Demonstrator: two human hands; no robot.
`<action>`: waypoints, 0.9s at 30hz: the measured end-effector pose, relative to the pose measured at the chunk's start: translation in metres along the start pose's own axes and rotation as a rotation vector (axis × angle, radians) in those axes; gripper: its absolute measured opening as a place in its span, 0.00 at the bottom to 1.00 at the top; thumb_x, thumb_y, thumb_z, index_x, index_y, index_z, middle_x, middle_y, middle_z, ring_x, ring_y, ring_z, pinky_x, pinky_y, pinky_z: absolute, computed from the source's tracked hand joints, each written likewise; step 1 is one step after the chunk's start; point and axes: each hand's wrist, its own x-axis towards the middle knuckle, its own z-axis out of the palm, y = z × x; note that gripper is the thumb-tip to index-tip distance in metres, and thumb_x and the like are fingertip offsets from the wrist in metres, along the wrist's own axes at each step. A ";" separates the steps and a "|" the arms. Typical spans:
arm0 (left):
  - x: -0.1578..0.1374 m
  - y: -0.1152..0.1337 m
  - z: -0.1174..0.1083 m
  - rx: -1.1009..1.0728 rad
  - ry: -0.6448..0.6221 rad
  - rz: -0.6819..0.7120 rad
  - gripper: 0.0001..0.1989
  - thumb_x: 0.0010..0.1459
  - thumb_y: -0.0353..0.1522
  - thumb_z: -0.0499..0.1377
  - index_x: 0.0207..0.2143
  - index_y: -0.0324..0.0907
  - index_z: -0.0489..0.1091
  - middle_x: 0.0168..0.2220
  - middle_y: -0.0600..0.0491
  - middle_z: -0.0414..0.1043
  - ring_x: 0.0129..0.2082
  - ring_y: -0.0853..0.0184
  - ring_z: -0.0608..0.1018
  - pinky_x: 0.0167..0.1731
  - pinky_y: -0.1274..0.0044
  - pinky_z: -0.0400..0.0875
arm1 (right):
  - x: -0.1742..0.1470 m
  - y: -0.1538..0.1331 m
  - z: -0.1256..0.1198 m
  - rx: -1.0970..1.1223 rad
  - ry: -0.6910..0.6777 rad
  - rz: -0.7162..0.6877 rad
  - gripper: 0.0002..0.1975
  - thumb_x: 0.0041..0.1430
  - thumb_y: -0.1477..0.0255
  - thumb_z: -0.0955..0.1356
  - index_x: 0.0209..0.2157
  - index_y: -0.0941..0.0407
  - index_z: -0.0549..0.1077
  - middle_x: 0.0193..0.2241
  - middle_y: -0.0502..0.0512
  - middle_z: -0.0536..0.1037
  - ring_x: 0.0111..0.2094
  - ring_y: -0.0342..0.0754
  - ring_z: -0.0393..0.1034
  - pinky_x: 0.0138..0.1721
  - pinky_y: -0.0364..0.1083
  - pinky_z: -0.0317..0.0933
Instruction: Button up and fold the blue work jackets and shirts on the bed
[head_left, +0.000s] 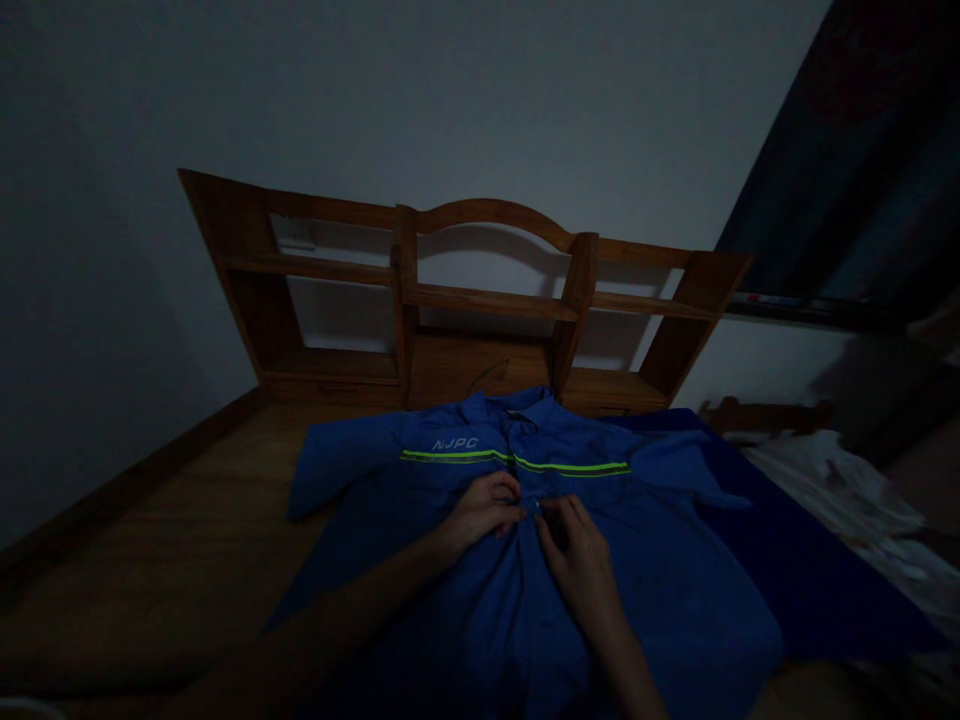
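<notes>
A blue short-sleeved work shirt [652, 560] lies spread out, front side up, with its collar toward the shelf. Bright yellow-green stripes [577, 468] cross its chest, and the letters NJPC [454, 444] stand above them on the left. My left hand [484, 508] pinches the cloth at the front opening, just below the stripes. Close beside it, my right hand [576, 545] has thumb and fingertips closed on the other side of the opening. A small pale spot, perhaps a button [536, 506], shows at the right fingertips. Folds run down the shirt below both hands.
Behind the shirt a wooden shelf unit [487, 300] stands against the wall. The wooden surface [187, 520] extends to the left. Dark blue cloth [810, 570] lies under the shirt's right side, with white cloth [847, 480] further right. The room is dim.
</notes>
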 end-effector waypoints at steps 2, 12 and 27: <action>0.000 -0.001 0.000 0.005 0.014 0.001 0.21 0.39 0.34 0.67 0.32 0.38 0.60 0.23 0.59 0.65 0.12 0.77 0.63 0.11 0.83 0.56 | 0.000 -0.001 -0.001 0.009 -0.006 -0.002 0.07 0.62 0.70 0.61 0.41 0.53 0.65 0.38 0.52 0.67 0.36 0.44 0.65 0.40 0.43 0.59; -0.006 0.005 0.006 -0.010 0.099 -0.042 0.27 0.32 0.38 0.71 0.31 0.38 0.61 0.24 0.58 0.64 0.16 0.79 0.62 0.11 0.85 0.50 | 0.000 -0.006 -0.002 -0.077 -0.036 0.010 0.09 0.63 0.70 0.59 0.43 0.52 0.67 0.38 0.52 0.69 0.36 0.44 0.66 0.36 0.42 0.59; -0.003 0.003 0.005 0.038 0.106 -0.034 0.24 0.36 0.38 0.69 0.32 0.39 0.61 0.25 0.58 0.62 0.17 0.78 0.62 0.12 0.85 0.51 | -0.001 -0.011 -0.003 -0.095 -0.058 0.023 0.11 0.63 0.69 0.59 0.45 0.51 0.67 0.40 0.51 0.69 0.36 0.45 0.67 0.36 0.43 0.59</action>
